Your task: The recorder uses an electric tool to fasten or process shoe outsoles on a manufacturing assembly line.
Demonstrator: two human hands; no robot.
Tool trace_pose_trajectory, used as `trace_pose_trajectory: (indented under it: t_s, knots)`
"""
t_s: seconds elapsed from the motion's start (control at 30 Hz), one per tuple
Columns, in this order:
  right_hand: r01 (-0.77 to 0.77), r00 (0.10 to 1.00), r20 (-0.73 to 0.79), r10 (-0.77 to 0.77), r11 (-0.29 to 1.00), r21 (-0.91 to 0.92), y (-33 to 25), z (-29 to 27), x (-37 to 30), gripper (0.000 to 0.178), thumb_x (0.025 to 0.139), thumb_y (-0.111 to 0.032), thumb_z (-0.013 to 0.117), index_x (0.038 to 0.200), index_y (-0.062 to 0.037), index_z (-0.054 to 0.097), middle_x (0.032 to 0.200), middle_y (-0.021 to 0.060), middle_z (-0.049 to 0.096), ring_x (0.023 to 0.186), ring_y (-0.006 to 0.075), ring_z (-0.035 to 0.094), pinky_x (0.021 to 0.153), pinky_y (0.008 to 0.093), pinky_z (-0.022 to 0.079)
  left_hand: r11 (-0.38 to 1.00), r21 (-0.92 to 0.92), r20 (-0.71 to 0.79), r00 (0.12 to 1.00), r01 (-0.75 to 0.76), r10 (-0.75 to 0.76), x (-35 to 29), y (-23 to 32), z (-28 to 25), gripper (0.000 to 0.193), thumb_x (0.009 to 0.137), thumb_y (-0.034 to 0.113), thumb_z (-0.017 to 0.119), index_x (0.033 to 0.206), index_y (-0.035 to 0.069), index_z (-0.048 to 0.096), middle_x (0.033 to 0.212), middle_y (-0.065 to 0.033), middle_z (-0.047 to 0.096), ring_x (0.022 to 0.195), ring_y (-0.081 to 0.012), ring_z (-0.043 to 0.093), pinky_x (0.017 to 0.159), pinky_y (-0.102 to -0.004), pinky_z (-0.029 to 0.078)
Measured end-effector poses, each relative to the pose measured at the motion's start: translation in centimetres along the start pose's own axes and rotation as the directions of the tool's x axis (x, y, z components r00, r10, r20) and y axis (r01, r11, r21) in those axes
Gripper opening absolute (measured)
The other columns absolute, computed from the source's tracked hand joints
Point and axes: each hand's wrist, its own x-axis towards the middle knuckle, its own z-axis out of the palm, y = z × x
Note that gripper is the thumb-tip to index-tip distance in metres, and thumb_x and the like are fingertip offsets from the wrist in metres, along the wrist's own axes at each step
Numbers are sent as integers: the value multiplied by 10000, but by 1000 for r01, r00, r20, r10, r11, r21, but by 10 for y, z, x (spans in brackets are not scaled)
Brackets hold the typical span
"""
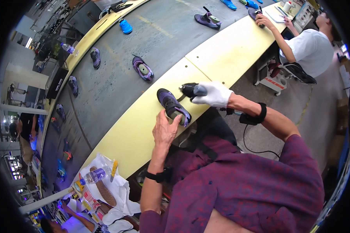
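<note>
A black and purple strapped shoe (168, 101) lies on the yellow bench ledge in front of me, its toe pointing away and a pale green form showing in its opening. My left hand (165, 128), bare, grips its heel end, thumb on one side and fingers on the other. Just right of the shoe, my right hand (217, 95) in a white glove is closed around a black and grey handheld tool (190, 90) with a short nozzle-like end. That end points toward the shoe's upper, apart from it. The tool's exact kind is unclear.
A grey conveyor belt (116, 83) runs beyond the yellow ledge (124, 136), carrying several shoes, including a purple one (143, 68) and a blue one (125, 26). At lower left are a plastic bottle (95, 175) and white cloth (122, 184). A co-worker (305, 50) sits at right.
</note>
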Motion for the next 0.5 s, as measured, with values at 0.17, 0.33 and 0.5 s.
trace_pose_trajectory:
  t_s: [0.17,0.33,0.5]
  knots:
    - [-95,979,-181,98,995,26,32,-32,-50,402,878,-351,826,1093,-27,726,897,162,728,843,285,729,784,380,568,643,445,153,761,-623,631,48,3,-33,801,921,254,753,1603,87,367,1622,-207,429,1402,-401,519,1108,-533,463]
    - [14,968,-252,10,996,93,38,-35,-76,321,877,-256,837,1035,-5,715,861,126,731,787,184,701,749,347,566,482,469,502,673,-740,543,95,24,-30,835,812,249,833,1553,180,453,1613,-131,480,1512,-402,417,1206,-573,368]
    - [25,971,-237,27,977,213,33,-29,-91,285,863,-234,865,967,-9,724,805,81,716,761,103,658,719,312,550,708,215,432,715,-673,549,87,32,-39,717,743,226,864,1408,146,610,1426,-83,660,1423,-370,526,1154,-495,452]
